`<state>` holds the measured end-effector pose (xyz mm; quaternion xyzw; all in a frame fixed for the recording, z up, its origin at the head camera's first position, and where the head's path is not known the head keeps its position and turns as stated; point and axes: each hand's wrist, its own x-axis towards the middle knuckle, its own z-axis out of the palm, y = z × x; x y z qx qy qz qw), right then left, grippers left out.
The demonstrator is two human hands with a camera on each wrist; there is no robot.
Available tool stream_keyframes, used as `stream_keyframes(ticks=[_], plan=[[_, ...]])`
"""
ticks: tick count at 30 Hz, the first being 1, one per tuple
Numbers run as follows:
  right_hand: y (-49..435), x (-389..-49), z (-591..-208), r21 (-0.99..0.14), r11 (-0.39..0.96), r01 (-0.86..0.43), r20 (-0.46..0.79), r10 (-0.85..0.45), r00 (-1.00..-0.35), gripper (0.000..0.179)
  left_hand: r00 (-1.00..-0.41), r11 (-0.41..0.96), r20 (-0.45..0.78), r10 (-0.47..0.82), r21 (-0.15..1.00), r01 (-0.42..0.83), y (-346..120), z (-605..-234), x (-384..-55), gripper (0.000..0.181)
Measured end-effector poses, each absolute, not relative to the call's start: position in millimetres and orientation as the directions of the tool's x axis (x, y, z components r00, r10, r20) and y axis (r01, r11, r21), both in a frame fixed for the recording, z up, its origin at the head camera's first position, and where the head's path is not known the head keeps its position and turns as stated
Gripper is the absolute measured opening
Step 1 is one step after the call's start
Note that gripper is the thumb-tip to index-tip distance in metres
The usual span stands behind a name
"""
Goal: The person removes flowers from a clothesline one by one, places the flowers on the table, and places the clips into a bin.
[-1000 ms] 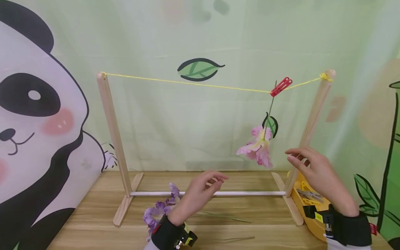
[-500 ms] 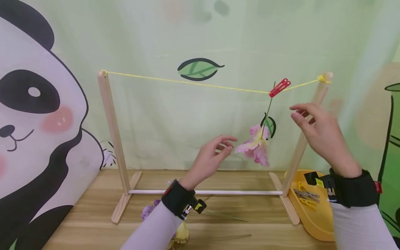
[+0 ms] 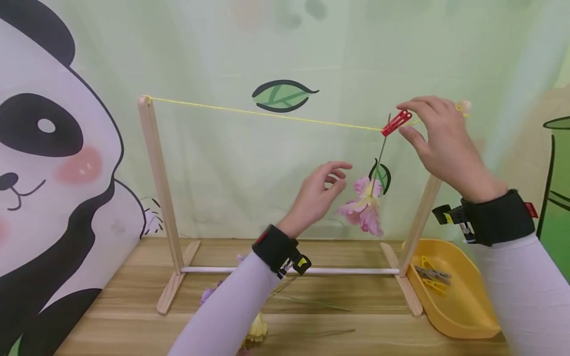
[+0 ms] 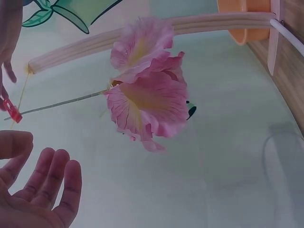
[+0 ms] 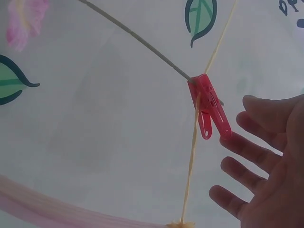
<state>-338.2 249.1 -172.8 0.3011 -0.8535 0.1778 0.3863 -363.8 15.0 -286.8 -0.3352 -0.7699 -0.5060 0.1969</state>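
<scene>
A red clothespin [image 3: 397, 123] clips a flower's green stem to a yellow string [image 3: 267, 113]. Below it, the pink flower [image 3: 364, 207] hangs head down, its petals large in the left wrist view. My right hand [image 3: 445, 138] is at the clothespin's handles, thumb and forefinger spread on either side. In the right wrist view those fingers [image 5: 256, 152] reach close to the handle ends without gripping them. My left hand [image 3: 318, 195] hovers left of the flower with loosely bent fingers and nothing in them.
A wooden frame [image 3: 161, 178] with a white crossbar [image 3: 347, 271] carries the string. Right of it sits a yellow tray [image 3: 467, 321] with several clothespins [image 3: 433, 277]. Partly behind my left sleeve lie a yellow flower [image 3: 257, 329], purple petals and loose stems [image 3: 311, 301].
Both hands have risen from low over the table. My right hand has come up to the red clothespin, my left hand up beside the hanging flower.
</scene>
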Motion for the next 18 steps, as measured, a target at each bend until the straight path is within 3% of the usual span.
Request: stream_keyframes(ticks=[8, 13, 18], plan=[[247, -349, -157, 0.024, 0.792, -0.610, 0.656, -0.473, -0.588, 0.033, -0.726, 0.205, 0.592, 0.349, 0.708, 0.676, 34, -267, -375, 0.039], [248, -351, -152, 0.074, 0.817, -0.572, 0.621, -0.487, -0.614, 0.031, -0.750, 0.113, 0.511, 0.419, 0.790, 0.602, 45, -245, -363, 0.049], [248, -351, -146, 0.102, 0.826, -0.554, 0.581, -0.501, -0.641, 0.029, -0.753, 0.106, 0.499, 0.429, 0.800, 0.590, 56, -237, -359, 0.051]])
